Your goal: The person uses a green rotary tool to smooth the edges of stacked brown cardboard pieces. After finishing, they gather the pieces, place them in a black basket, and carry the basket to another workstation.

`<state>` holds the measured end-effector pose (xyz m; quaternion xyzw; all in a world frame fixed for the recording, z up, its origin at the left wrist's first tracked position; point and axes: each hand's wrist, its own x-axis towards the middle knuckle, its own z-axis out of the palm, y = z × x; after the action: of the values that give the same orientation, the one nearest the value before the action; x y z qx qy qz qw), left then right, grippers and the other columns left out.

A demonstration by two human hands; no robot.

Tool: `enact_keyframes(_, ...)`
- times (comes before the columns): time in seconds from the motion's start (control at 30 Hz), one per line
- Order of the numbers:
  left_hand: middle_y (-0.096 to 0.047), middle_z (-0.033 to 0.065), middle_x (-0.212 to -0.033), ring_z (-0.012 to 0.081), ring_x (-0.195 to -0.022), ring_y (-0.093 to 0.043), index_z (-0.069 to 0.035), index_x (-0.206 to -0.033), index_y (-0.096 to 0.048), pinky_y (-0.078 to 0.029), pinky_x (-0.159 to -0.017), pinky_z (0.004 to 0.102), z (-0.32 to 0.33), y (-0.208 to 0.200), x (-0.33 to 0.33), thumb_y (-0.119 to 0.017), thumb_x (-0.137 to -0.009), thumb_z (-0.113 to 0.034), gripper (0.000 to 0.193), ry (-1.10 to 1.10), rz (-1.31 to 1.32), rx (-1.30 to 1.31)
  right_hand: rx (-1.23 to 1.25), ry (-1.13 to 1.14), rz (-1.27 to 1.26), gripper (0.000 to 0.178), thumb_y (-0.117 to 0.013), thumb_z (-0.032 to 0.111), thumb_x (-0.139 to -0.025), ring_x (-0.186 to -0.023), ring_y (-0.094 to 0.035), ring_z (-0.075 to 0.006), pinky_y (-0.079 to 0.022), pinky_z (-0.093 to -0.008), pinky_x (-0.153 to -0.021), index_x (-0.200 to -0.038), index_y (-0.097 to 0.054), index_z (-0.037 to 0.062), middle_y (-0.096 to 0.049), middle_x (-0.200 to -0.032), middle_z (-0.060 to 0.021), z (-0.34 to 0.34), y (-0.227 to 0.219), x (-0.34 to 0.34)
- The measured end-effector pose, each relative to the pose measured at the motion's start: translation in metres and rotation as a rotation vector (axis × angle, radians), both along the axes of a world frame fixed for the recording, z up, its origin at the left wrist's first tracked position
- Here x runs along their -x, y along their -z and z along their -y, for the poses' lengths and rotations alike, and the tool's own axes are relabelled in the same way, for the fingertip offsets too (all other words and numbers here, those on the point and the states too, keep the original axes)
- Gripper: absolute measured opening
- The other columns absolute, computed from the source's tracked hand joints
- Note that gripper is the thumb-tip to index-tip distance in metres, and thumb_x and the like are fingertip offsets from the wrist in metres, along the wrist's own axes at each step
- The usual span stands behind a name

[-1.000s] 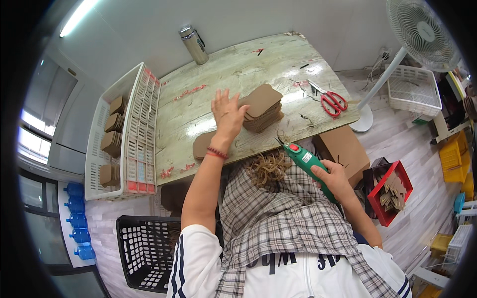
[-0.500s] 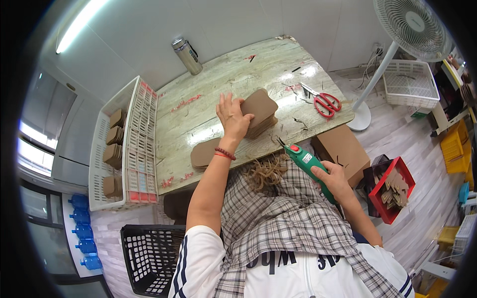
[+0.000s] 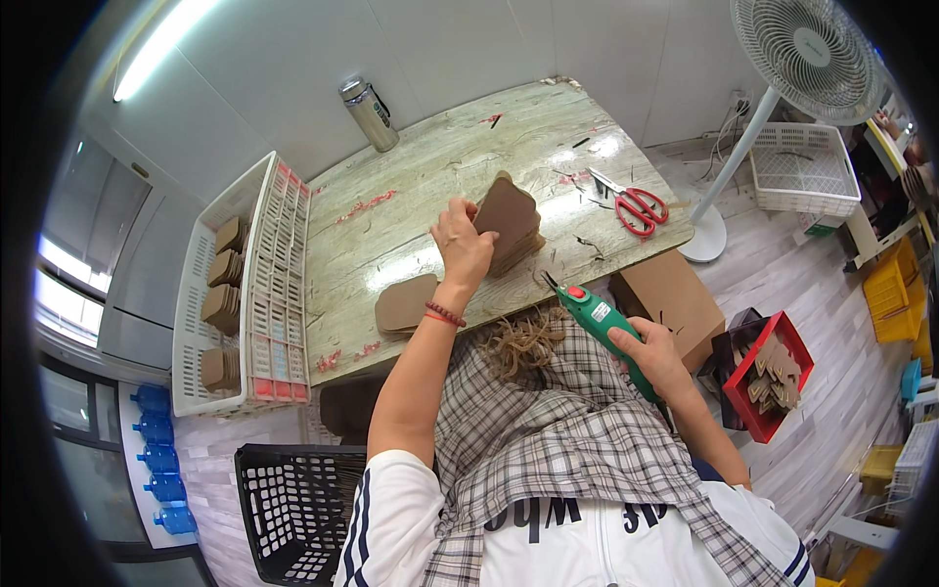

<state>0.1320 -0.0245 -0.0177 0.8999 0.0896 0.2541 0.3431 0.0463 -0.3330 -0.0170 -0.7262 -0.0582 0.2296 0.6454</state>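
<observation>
My left hand (image 3: pixel 462 243) is closed on the edge of a brown rounded-corner piece (image 3: pixel 507 215), thumb on its face. That piece lies tilted on top of a stack of like pieces (image 3: pixel 518 256) on the table. Nearer to me, left of my wrist, lies another brown pile (image 3: pixel 406 301). In my right hand (image 3: pixel 653 356) are green electric scissors (image 3: pixel 599 313) with a red button, their tip over the table's near edge beside the stack. Thin brown trimmings (image 3: pixel 518 346) lie heaped on the checked apron over my lap.
Red-handled scissors (image 3: pixel 641 207) lie at the table's right, among scraps. A steel flask (image 3: pixel 370 113) stands at the back. A white crate (image 3: pixel 278 303) with brown stacks is at left, a black basket (image 3: pixel 293 509) below it. At right are a cardboard box (image 3: pixel 675 303), red bin (image 3: pixel 768 377) and fan (image 3: pixel 810 49).
The top brown piece has turned and tilted under my left hand, whose fingers have drawn in around its edge. My right hand and the electric scissors have hardly moved.
</observation>
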Motion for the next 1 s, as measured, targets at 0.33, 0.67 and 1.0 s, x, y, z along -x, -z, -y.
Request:
enact_keyframes(0.33, -0.060, 0.0099, -0.118, 0.0264, -0.111, -0.058, -0.001, -0.120, -0.052, -0.048, -0.099, 0.0427, 0.032, -0.003, 0.046, -0.061, -0.088, 0.001, 0.033, 0.211, 0.352, 1.781, -0.034, 0.113, 0.062, 0.036, -0.066, 0.033, -0.089, -0.055, -0.053, -0.0067, -0.043, -0.0230, -0.051, -0.094, -0.064, -0.0023, -0.058, -0.068, -0.0020, -0.018, -0.019, 0.002)
enact_keyframes(0.67, -0.057, 0.0089, -0.122, 0.0242, -0.113, -0.056, -0.003, -0.123, -0.049, -0.047, -0.101, 0.0377, 0.055, 0.005, 0.046, -0.061, -0.085, 0.009, 0.042, 0.220, 0.457, 1.916, -0.027, 0.109, 0.088, 0.033, -0.067, 0.032, -0.089, -0.055, -0.053, -0.0059, -0.042, -0.0219, -0.050, -0.095, -0.065, -0.0014, -0.058, -0.069, -0.0011, -0.030, -0.029, 0.003)
enact_keyframes(1.0, -0.057, 0.0093, -0.123, 0.0250, -0.115, -0.056, -0.005, -0.124, -0.050, -0.047, -0.102, 0.0388, 0.075, 0.019, 0.053, -0.058, -0.087, 0.008, 0.041, 0.323, 0.392, 1.871, -0.044, 0.128, 0.122, 0.036, -0.066, 0.034, -0.089, -0.055, -0.053, -0.0061, -0.042, -0.0218, -0.050, -0.095, -0.064, -0.0018, -0.058, -0.068, -0.0010, -0.036, -0.034, 0.001)
